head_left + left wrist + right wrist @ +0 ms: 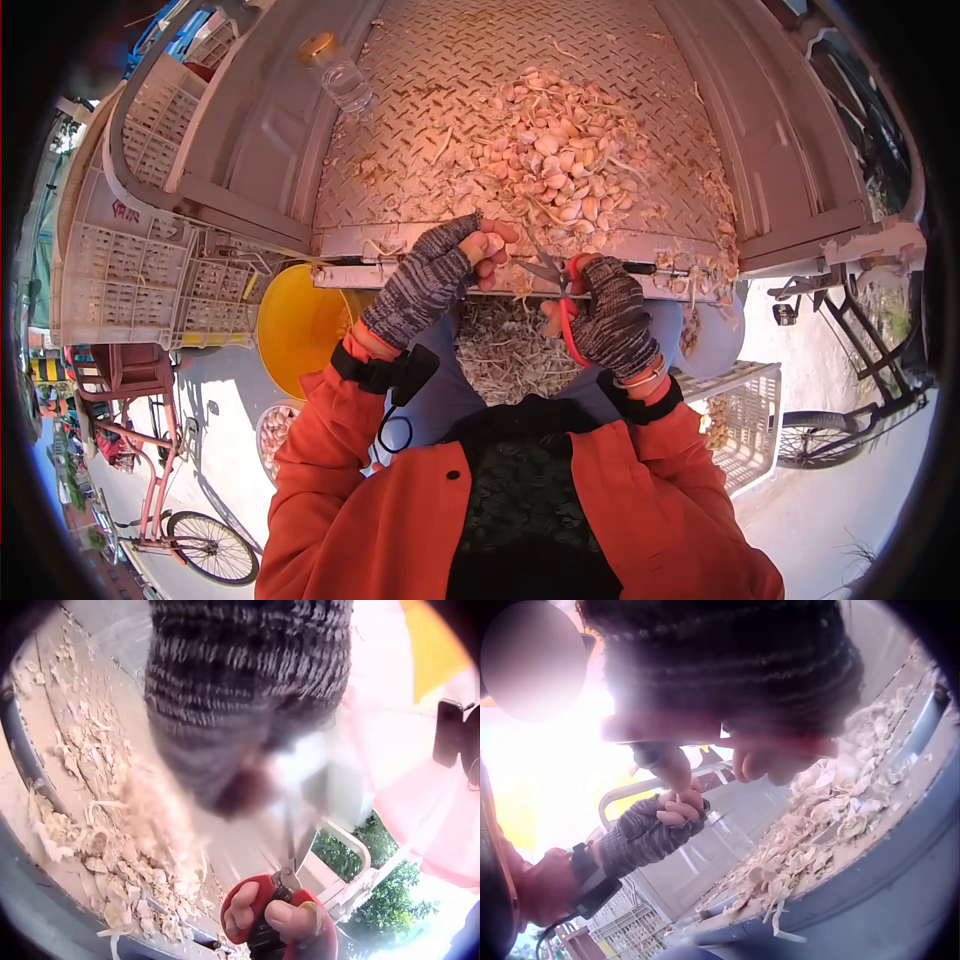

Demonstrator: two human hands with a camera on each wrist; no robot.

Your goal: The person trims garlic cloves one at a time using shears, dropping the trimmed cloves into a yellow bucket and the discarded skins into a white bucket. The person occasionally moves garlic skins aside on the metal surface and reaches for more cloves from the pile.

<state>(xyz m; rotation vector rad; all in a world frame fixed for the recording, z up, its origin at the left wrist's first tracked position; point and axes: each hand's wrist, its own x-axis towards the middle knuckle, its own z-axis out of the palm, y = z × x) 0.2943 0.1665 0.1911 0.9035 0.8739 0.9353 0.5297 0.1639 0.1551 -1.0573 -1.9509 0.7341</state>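
My left hand (pixel 425 275), in a grey knitted fingerless glove, pinches a pale garlic clove (pixel 494 243) between thumb and fingers. My right hand (pixel 612 312), gloved alike, grips red-handled scissors (pixel 571 335). Their blades stand apart and point toward the left hand. The left wrist view shows the scissors (pixel 286 879) below the left glove (pixel 247 690), with right-hand fingers (pixel 289 919) through the red loops. In the right wrist view the left hand (pixel 652 829) appears beyond the right glove (pixel 727 667). A heap of garlic cloves (pixel 565 160) lies just past both hands on the metal truck bed (pixel 430 60).
A gold-lidded clear jar (pixel 345 80) is on the bed's left. Dry skins (pixel 520 350) lie below, between the knees. A yellow bucket (pixel 290 330) and white crates (pixel 125 270) stand left; a pale bucket (pixel 720 335) and a crate (pixel 750 425) stand right.
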